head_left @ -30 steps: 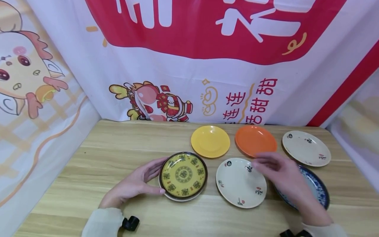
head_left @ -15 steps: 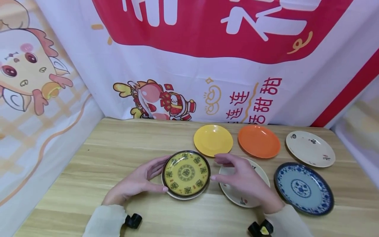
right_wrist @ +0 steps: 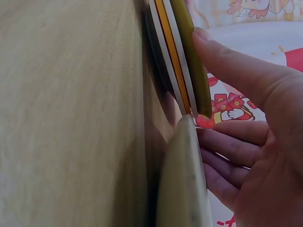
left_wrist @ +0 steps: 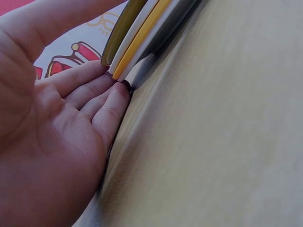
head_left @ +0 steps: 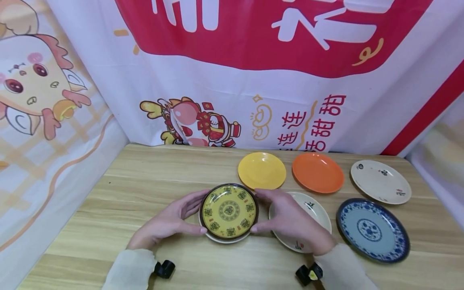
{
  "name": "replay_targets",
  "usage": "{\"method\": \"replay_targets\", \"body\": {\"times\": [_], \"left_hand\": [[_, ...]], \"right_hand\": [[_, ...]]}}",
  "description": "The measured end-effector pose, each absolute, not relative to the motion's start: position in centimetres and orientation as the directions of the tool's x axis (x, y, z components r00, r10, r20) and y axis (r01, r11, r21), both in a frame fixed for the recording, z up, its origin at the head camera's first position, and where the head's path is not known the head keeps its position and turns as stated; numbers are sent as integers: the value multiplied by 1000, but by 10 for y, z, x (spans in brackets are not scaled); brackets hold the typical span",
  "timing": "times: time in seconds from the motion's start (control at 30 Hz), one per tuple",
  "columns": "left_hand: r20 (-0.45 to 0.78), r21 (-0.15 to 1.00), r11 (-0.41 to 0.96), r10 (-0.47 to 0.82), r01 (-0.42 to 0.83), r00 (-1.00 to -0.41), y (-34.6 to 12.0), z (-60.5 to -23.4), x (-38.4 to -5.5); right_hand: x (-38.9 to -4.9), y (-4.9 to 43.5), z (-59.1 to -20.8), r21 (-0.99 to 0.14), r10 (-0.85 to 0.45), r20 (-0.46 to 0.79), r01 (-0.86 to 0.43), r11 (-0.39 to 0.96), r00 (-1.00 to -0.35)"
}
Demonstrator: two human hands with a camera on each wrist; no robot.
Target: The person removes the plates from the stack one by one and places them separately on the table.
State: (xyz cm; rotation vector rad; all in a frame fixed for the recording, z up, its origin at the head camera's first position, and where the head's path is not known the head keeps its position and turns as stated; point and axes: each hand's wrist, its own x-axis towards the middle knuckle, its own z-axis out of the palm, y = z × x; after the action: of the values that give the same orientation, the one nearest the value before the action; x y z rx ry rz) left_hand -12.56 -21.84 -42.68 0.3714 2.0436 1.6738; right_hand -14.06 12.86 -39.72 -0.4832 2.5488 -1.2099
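My left hand (head_left: pixel 169 220) and right hand (head_left: pixel 288 215), spread wide, touch the plate pile (head_left: pixel 229 211), away from the bench's (head_left: pixel 163 173) back edge. Some are piled; five loose plates (head_left: pixel 317 173) seem left, nearer the right edge.

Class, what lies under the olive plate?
Under the olive plate, wrist views show a white rim, a yellow rim, then another white rim. The dark shape below could be plate or shade; the lower plates' faces are covered.
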Motion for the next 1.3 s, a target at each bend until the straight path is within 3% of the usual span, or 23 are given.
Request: {"method": "replay_targets", "body": {"times": [0.23, 0.43, 0.7, 0.83, 1.3], "left_hand": [[-175, 974, 214, 490, -76, -854, -219, -426, -126], [-168, 973, 219, 475, -68, -864, -218, -424, -126], [-171, 925, 370, 201, -87, -964, -198, -417, -127], [-150, 902, 421, 98, -96, -984, -192, -416, -125], [-119, 877, 467, -16, -113, -993, -188, -415, -122]], "right_hand": [[-145, 122, -402, -752, -520, -47, -312, 580, -853], [-145, 118, -403, -706, -517, -23, -353, 614, -856], [-143, 122, -406, -708, -495, -28, -332, 623, -869], [-143, 122, -408, -718, -499, -25, -332, 612, -866], [-144, 118, -406, -708, -496, -34, -329, 625, -868]]}}
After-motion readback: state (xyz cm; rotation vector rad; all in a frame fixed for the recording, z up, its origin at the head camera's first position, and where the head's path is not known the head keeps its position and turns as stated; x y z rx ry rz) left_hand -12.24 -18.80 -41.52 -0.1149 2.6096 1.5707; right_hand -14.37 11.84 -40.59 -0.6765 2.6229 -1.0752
